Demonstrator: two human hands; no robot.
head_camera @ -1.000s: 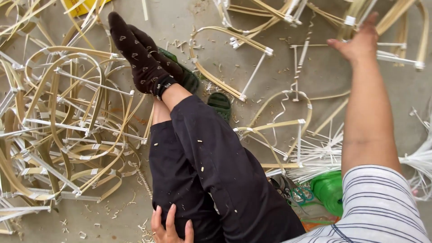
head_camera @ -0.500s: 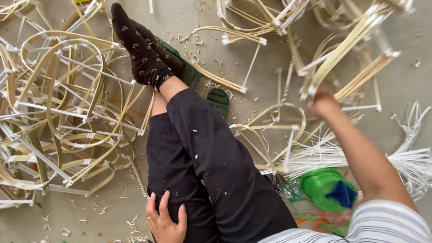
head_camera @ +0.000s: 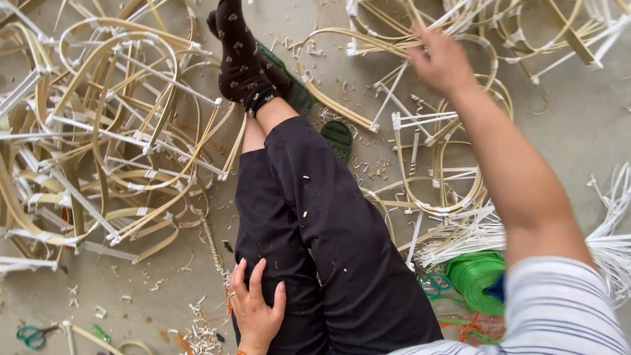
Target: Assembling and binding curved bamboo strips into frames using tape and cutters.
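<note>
Reaching hand: the right hand is stretched out to the far right of the scene, blurred, fingers loosely spread over a bent cane frame with white ties; whether it has hold of a strip cannot be told.
Right arm: bare forearm runs from the striped sleeve at the near right up to that hand.
Resting hand: the left hand lies flat and open on the near thigh of the black trousers, fingers apart, holding nothing; a ring shows on one finger.
Legs: both are stretched out toward the far side, crossed at the ankles, in dark patterned socks.
Sandals: green ones lie on the floor just beside and under the ankles.
Frame under the reaching hand: curved pale strips tied at the joints with white bands, lying on the floor among other loops to the right of the legs.
Left heap: a big tangle of similar bent frames fills the floor left of the legs.
Green roll: a spool of green plastic strip sits near the right hip, beside a bundle of white strips.
Scissors: a green-handled pair lies at the near left corner.
Floor: grey concrete littered with shavings and offcuts.
</note>
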